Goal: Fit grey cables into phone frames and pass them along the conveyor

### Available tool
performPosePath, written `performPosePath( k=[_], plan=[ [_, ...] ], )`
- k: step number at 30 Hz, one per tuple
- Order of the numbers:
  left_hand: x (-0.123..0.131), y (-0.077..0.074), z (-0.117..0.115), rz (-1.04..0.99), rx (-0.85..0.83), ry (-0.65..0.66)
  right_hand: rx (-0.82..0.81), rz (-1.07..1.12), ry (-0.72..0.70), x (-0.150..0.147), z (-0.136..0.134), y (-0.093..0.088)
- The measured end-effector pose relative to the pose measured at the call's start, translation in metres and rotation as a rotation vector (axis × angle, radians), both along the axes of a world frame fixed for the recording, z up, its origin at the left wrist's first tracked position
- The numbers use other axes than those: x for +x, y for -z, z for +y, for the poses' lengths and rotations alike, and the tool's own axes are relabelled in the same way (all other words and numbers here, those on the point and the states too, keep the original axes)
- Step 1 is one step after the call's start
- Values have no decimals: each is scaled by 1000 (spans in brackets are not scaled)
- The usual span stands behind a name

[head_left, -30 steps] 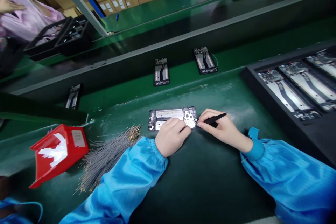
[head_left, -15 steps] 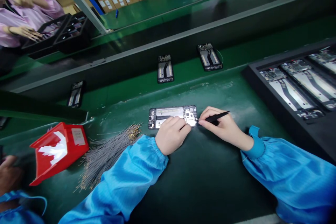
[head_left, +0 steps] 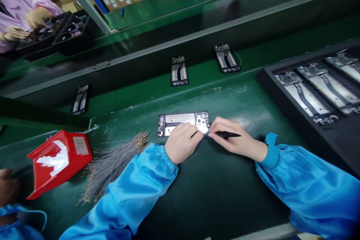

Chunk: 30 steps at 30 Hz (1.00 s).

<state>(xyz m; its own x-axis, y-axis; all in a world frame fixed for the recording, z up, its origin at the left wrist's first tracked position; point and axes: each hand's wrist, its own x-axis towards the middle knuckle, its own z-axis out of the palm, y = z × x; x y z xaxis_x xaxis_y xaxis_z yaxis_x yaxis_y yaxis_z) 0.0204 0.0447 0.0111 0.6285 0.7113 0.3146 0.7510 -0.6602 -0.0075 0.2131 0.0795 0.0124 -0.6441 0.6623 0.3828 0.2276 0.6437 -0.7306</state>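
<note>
An opened phone (head_left: 180, 117) lies lengthwise on the green bench, its circuit board at the right end. My left hand (head_left: 183, 142) rests over its near long edge, fingers curled and pressed on the board side, hiding part of the frame. At the phone's near right corner, my right hand (head_left: 229, 137) pinches slim black tweezers (head_left: 229, 134), their working tips hidden by the fingers. Left of my left sleeve is a loose bundle of thin grey cables (head_left: 115, 167) with gold-coloured ends.
A red bin (head_left: 60, 163) stands left of the cables, with another person's hand (head_left: 8, 187) beyond it. Several opened phones (head_left: 179, 71) lie on the green strip behind. A black tray (head_left: 281, 97) of phones sits at right. Across the bench, a person in pink (head_left: 19, 3) handles trays.
My right hand has shifted slightly left toward the phone's corner, and the tweezers now lie flatter. The phones on the rear strip have moved a little right relative to the bench.
</note>
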Motion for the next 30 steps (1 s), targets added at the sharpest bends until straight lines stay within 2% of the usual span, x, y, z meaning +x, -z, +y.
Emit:
performPosePath(
  k=[4, 8, 11, 15, 17, 19, 25, 30],
  plan=[
    [0, 1, 1, -8, -6, -6, 57, -15, -31, 0, -1, -1],
    [-1, 2, 2, -43, -30, -8, -61, -21, -7, 0, 3, 0],
    [-2, 3, 5, -93, -72, -29, -99, 22, 76, 0, 12, 0],
    [0, 4, 9, -189, -192, -98, 109, -48, 102, -3, 27, 4],
    [2, 4, 11, -225, -235, -118, 239, -144, 59, -5, 32, 6],
    [2, 4, 12, -246, -249, -120, 286, -199, 10, -6, 33, 7],
    [3, 4, 12, -270, -258, -110, 133, -254, -79, -5, 27, 6],
    [1, 6, 12, -318, -262, -84, 114, -238, -78, -7, 28, 7]
  ],
)
